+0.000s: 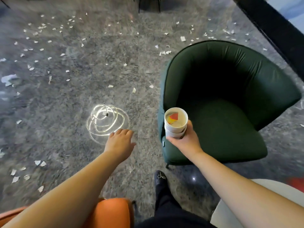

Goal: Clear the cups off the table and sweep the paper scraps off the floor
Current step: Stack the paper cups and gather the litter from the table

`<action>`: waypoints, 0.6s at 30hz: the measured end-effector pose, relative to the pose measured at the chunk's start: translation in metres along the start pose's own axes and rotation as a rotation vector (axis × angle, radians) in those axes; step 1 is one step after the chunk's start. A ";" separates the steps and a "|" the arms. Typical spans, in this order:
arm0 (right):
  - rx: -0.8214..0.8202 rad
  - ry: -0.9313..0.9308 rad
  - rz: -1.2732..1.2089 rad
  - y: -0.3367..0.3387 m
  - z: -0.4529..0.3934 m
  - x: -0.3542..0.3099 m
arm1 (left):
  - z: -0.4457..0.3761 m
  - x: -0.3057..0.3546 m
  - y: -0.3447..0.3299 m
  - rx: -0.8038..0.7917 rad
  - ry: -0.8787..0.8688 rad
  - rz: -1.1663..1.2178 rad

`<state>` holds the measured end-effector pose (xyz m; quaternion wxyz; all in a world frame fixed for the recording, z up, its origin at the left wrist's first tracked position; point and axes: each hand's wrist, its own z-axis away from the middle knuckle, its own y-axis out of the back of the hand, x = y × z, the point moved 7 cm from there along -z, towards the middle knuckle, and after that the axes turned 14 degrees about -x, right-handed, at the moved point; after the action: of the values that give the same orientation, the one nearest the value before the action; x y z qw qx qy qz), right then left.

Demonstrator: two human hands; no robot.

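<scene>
Head view, looking down at grey mottled floor [69, 99]. Right hand [185, 140] grips a stack of white paper cups [175, 123], fingers wrapped round the lower part, thumb on the near side; stack upright, held in the air over the front left edge of a dark green armchair [230, 102]. Red and yellow scrap inside the top cup. Left hand [120, 142] extended forward, palm down, fingers relaxed and slightly spread, holding nothing; it hangs above the floor just beside a bright ring-shaped light reflection [107, 120]. White paper scraps [41, 27] scattered over most of the floor: thick toward the far left and far right edges, a few between the reflection and the armchair, another cluster at the near left edge. One black shoe [160, 178] on the floor near the armchair's front leg. Orange seat [113, 211] at the bottom edge under the left forearm; pale surface [271, 185] at bottom right under the right forearm, what it is unclear.
</scene>
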<state>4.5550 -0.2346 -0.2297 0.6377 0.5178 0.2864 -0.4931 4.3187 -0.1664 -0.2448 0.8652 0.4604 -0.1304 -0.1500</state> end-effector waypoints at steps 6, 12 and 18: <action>-0.042 0.067 -0.020 0.006 -0.108 -0.047 | -0.072 -0.031 0.064 0.015 0.042 0.038; -0.061 0.084 -0.049 -0.008 -0.207 -0.084 | -0.126 -0.084 0.117 0.038 0.108 0.064; 0.000 0.086 -0.010 -0.028 -0.311 -0.115 | -0.205 -0.151 0.167 0.019 0.112 0.063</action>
<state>4.5345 0.0969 -0.2326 0.6223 0.5374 0.3161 -0.4734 4.2777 0.1345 -0.2297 0.8710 0.4720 -0.0974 -0.0956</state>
